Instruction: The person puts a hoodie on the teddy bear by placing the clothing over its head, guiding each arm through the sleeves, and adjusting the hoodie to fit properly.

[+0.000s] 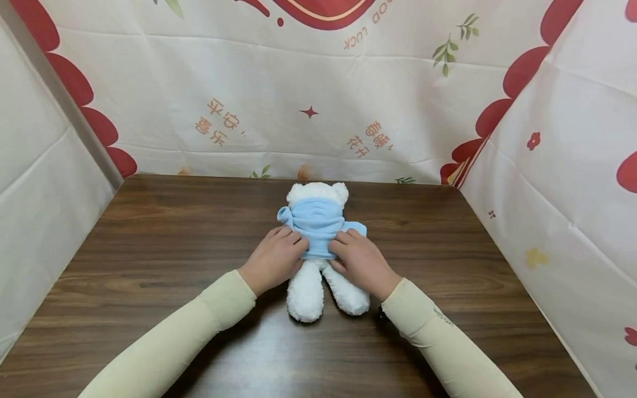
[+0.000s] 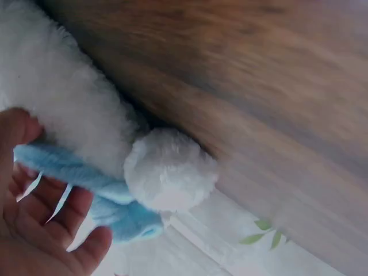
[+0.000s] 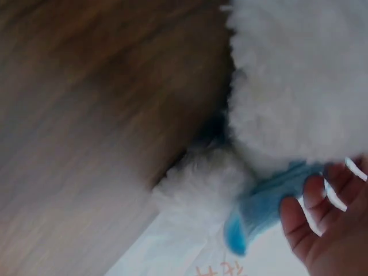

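Note:
A white plush bear (image 1: 305, 296) lies on the brown wooden table, legs toward me and ears at the far end. A light-blue toy shirt (image 1: 318, 221) covers its torso and face, a short sleeve sticking out at each side. My left hand (image 1: 277, 254) pinches the shirt's lower left hem; in the left wrist view the thumb (image 2: 23, 127) and fingers lie on either side of the cloth. At the lower right hem my right hand (image 1: 362, 260) grips the shirt, its fingers (image 3: 296, 224) curled over the edge. The bear's arms are hidden in the head view.
The wooden table (image 1: 174, 232) extends around the bear on all sides. A white printed cloth (image 1: 278, 99) with red scalloped trim hangs behind its far edge, and a similar cloth (image 1: 572, 182) hangs at the right. A small dark object (image 1: 381, 314) shows partly beside the right cuff.

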`<state>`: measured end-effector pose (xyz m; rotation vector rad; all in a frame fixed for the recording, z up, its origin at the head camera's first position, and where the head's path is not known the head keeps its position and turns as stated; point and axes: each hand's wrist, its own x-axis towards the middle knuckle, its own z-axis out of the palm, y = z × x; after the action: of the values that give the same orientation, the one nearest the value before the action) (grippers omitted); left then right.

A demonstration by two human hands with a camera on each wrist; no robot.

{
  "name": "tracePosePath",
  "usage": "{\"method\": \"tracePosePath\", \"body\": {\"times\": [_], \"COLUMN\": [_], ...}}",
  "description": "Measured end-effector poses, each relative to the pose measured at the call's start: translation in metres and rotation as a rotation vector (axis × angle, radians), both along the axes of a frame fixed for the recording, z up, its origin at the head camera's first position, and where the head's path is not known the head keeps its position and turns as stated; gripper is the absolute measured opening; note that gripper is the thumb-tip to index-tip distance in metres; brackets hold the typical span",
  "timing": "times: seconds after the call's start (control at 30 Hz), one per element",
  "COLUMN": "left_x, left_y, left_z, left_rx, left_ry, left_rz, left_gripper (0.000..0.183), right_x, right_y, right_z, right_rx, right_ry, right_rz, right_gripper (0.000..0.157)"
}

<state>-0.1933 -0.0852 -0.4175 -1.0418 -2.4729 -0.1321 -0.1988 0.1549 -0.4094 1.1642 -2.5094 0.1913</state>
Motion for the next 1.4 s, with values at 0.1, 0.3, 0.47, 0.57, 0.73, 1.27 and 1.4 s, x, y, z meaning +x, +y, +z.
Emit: {"method": "tracePosePath", "body": {"times": [0.1,0.3,0.47,0.57,0.73,1.27,1.4], "left_x": [0.003,0.009,0.012,0.014,0.017,0.012,0.01], "left_y": [-0.006,-0.008,0.001,0.007,0.009,0.017,0.02], "left_z": [0.006,0.015,0.017,0.016,0.013,0.015,0.017], "left_rx": [0.031,0.154,0.187,0.153,0.099,0.055,0.005], "left_ry": [-0.084,-0.093,-0.037,-0.037,-0.052,0.027,0.042], "left_rz": [-0.006,-0.01,-0.082,-0.097,-0.074,-0.067,-0.035], "left_gripper": [0.015,0.027,0.036,0.042,0.041,0.03,0.031], "right_x": [0.0,-0.001,-0.011,-0.018,-0.026,-0.03,-0.03], "right_y": [0.008,0.026,0.04,0.045,0.044,0.042,0.038], "right_z": [0.002,0.009,0.017,0.016,0.006,-0.001,-0.004], "right_rx": [-0.032,-0.173,-0.356,-0.429,-0.368,-0.384,-0.43], "right_ry": [-0.046,-0.081,-0.146,-0.313,-0.598,-0.873,-0.888], "right_rz": [0.057,0.093,-0.057,-0.162,-0.213,-0.317,-0.313], "right_gripper": [0.018,0.029,0.025,0.024,0.023,0.024,0.039]}}
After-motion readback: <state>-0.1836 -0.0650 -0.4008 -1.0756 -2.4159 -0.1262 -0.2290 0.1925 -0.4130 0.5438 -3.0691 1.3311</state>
